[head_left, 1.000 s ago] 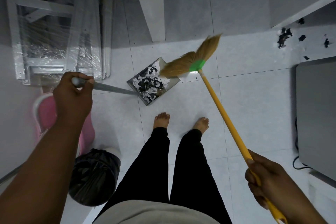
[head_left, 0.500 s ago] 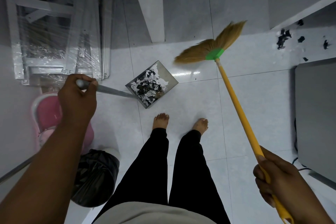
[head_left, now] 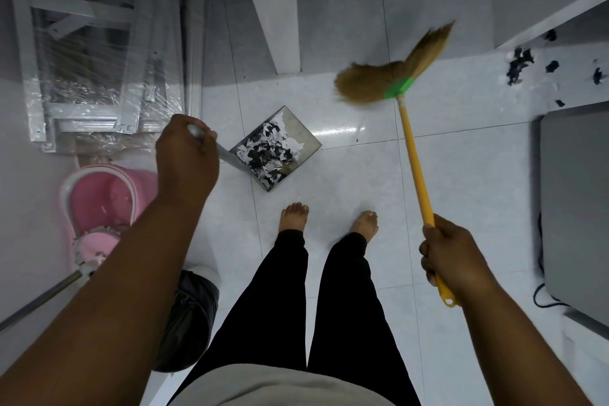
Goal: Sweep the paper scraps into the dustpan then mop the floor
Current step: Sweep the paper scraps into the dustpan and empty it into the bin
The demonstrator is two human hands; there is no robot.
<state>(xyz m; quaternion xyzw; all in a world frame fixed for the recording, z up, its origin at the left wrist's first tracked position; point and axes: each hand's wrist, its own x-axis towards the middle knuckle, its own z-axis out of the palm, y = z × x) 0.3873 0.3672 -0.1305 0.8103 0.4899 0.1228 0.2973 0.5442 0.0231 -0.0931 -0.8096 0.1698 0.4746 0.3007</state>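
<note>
Sweeping looks partly done: the dustpan [head_left: 280, 148] holds a heap of scraps [head_left: 270, 153], but more scraps [head_left: 520, 66] lie on the floor [head_left: 461, 175] far ahead and right of the right hand [head_left: 453, 257], by a white ledge. Mopping seems not yet begun; the pink bucket [head_left: 99, 194] sits just below and left of the left hand [head_left: 186, 155].

The left fingers are wrapped around the dustpan's grey handle, the pan just beyond them to the right. The right fingers are closed around the low end of the broom [head_left: 412, 155], its bristles well ahead of them and apparently off the floor.

Open tile lies between bristles and leftover scraps. The grey box [head_left: 576, 208] right of the right hand and the ledge above narrow that corner. A bin [head_left: 191, 316] stands under the left forearm.
</note>
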